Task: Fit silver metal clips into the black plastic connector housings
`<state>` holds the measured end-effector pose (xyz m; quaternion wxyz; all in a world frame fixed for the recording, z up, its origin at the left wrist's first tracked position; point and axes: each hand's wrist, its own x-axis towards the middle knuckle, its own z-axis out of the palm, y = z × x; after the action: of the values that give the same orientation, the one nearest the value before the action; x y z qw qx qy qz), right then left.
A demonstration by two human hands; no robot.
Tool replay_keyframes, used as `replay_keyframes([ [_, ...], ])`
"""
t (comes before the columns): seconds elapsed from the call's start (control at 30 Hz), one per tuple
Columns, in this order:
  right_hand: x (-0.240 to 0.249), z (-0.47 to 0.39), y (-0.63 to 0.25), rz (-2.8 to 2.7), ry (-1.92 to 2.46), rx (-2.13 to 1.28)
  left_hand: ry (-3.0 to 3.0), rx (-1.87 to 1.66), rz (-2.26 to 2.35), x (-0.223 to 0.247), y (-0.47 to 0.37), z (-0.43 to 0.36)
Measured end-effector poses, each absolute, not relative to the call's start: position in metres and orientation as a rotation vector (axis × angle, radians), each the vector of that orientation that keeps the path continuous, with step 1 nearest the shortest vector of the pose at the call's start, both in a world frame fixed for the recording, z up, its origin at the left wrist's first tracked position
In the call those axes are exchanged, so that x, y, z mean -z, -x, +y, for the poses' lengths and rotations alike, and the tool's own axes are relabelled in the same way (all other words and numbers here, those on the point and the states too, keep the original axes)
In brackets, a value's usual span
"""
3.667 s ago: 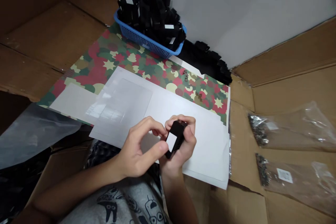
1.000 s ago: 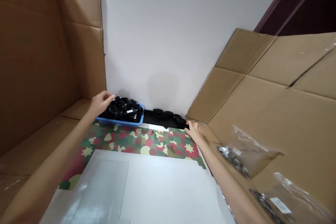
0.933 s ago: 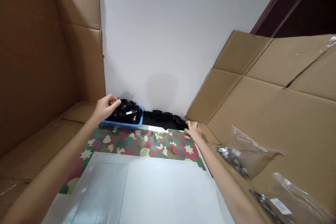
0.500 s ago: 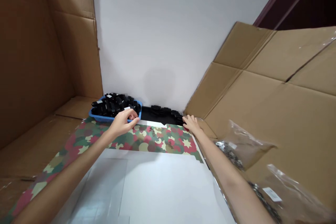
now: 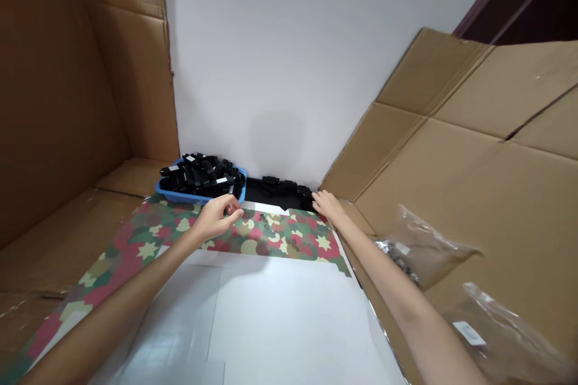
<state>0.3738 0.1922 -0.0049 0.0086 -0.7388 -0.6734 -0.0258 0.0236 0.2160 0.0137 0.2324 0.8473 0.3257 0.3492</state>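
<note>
My left hand point(image 5: 219, 216) hovers over the camouflage-patterned sheet point(image 5: 180, 225), just in front of the blue basket point(image 5: 180, 197). Its fingers are loosely curled, the thumb stands apart, and I see nothing in it. Small black plastic parts point(image 5: 205, 174), some with white labels, are heaped in the basket. My right hand point(image 5: 329, 206) reaches to the right end of a black tray point(image 5: 266, 194), fingers stretched out and close to the black parts point(image 5: 304, 190) there. The fingertips partly hide what they touch. Several tiny metal pieces point(image 5: 265, 222) lie on the patterned sheet.
White sheets under a clear cover point(image 5: 289, 319) lie in front of me. Clear plastic bags point(image 5: 428, 246) with metal pieces lie to the right, beside a cardboard panel point(image 5: 487, 192). Cardboard point(image 5: 135, 84) also stands at left, and a white wall point(image 5: 271, 60) rises behind.
My left hand has drawn back slightly from the basket's edge, and its thumb has come closer to the fingers. My right hand stays at the tray's right end. The view has shifted a little.
</note>
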Motion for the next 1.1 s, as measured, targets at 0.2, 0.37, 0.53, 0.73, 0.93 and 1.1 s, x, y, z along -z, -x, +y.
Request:
replay_keyframes([
  [0.2, -0.006, 0.141, -0.304, -2.402, 1.939, -0.475, -2.291, -0.861, 0.868, 0.004, -0.029, 0.205],
  [0.37, 0.011, 0.092, -0.243, -2.683, 1.597, -0.862, -2.273, -0.78, 0.848, 0.028, -0.037, 0.199],
  [0.53, 0.009, 0.111, -0.269, -2.593, 1.948, -0.45, -2.269, -0.748, 0.855, 0.034, -0.039, 0.197],
  [0.73, 0.019, 0.134, -0.287, -2.645, 2.087, -0.095, -2.237, -0.754, 0.872, 0.029, -0.036, 0.198],
  [0.93, 0.038, 0.13, -0.271, -2.686, 2.054, -0.044, -2.225, -0.81, 0.804, 0.007, -0.045, 0.2],
  [1.1, 0.044, 0.131, -0.267, -2.544, 2.042, -0.1, -2.204, -0.888, 0.711, -0.024, -0.06, 0.197],
])
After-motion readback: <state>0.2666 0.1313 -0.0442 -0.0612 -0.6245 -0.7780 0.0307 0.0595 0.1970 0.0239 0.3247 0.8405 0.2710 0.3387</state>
